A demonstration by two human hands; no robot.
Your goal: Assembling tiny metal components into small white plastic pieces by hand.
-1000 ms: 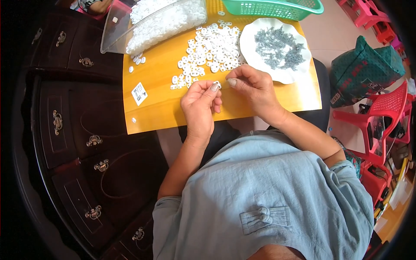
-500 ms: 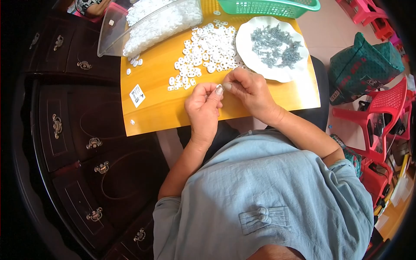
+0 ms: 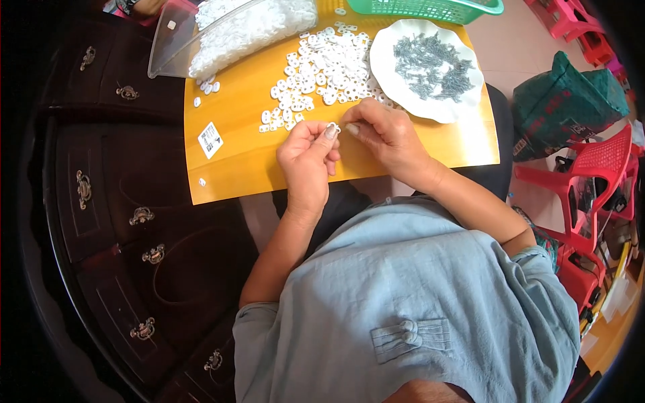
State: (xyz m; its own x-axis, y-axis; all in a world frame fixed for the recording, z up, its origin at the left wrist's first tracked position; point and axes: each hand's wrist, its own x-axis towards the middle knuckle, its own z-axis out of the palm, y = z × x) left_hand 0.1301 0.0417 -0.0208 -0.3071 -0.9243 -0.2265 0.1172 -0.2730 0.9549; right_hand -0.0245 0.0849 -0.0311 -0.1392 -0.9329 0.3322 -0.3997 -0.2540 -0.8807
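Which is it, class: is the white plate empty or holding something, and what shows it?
Holding something: small dark grey pieces lie across the middle of the white plate, with white showing around.

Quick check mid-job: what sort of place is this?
Probably a room in a home, used for small handwork: a dark wooden drawer cabinet, a red plastic chair, and a yellow tabletop spread with small white pieces.
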